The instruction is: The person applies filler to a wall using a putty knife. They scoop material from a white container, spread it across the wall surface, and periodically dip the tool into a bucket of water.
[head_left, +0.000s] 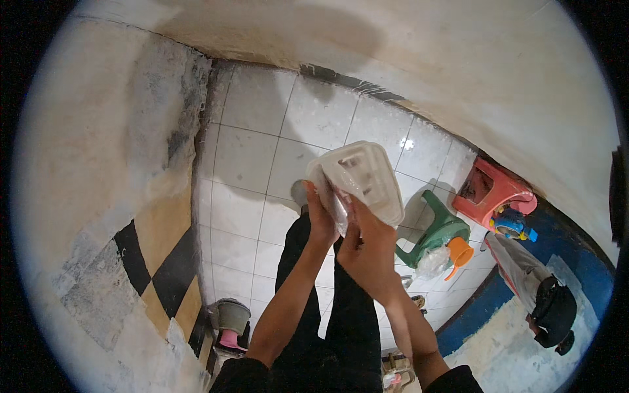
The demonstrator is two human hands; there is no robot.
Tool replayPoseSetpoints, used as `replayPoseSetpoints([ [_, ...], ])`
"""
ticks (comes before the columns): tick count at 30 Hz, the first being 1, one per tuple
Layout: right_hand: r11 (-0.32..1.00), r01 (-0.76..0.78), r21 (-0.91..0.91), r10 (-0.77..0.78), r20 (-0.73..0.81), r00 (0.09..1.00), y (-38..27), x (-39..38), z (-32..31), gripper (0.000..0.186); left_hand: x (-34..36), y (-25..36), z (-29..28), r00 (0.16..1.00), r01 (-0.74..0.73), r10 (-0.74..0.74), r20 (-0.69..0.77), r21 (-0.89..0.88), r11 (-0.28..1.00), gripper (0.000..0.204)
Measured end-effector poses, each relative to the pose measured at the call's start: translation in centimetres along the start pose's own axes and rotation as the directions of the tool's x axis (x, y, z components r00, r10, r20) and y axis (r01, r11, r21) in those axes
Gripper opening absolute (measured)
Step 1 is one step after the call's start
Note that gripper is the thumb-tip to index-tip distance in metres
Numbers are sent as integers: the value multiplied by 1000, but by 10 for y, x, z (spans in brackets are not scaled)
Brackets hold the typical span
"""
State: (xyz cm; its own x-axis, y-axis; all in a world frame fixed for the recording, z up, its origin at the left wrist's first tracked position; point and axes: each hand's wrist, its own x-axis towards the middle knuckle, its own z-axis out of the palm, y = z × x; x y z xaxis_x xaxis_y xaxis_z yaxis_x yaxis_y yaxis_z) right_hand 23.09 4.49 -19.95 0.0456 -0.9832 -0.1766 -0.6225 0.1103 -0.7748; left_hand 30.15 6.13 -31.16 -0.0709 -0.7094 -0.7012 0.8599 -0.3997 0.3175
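Both hands are in front of me at the middle of the view, closed on a clear, shiny plastic bag (339,213). My left hand (321,219) grips its left side, with the thumb along the edge. Fingers bent, my right hand (368,252) pinches the bag's other side. Just beyond and partly behind the hands is a white, rounded plastic tub (386,193) with some lumps visible inside its rim. What supports the tub is hidden, and the bag's contents cannot be made out.
To the right stand a green plastic stool (439,219) with an orange dipper (460,251) on it and a red stool (491,196) with a blue toy-like object (513,226). A grey bucket (232,316) sits lower left. Walls border the white tiled floor (246,157).
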Motion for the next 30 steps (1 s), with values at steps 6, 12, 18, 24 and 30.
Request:
replayPoseSetpoints([
  [6,995,98,26,-96,-51,994,1,-3,7,35,3,-12,-10,1000,2,-1,11,-110,994,70],
  [12,985,-146,-97,150,35,988,6,5,-35,41,6,-15,1,997,-75,75,7,-8,997,71],
  [18,929,187,-320,-192,15,981,23,-8,-1,53,1,-26,10,985,125,-93,147,-224,967,76],
  [24,974,51,-221,-53,-4,999,19,-1,-19,47,3,-35,18,996,-13,18,82,-65,998,78],
  [30,981,70,-182,-68,13,998,21,-4,-22,41,10,-45,19,1000,13,-12,12,-135,991,79],
])
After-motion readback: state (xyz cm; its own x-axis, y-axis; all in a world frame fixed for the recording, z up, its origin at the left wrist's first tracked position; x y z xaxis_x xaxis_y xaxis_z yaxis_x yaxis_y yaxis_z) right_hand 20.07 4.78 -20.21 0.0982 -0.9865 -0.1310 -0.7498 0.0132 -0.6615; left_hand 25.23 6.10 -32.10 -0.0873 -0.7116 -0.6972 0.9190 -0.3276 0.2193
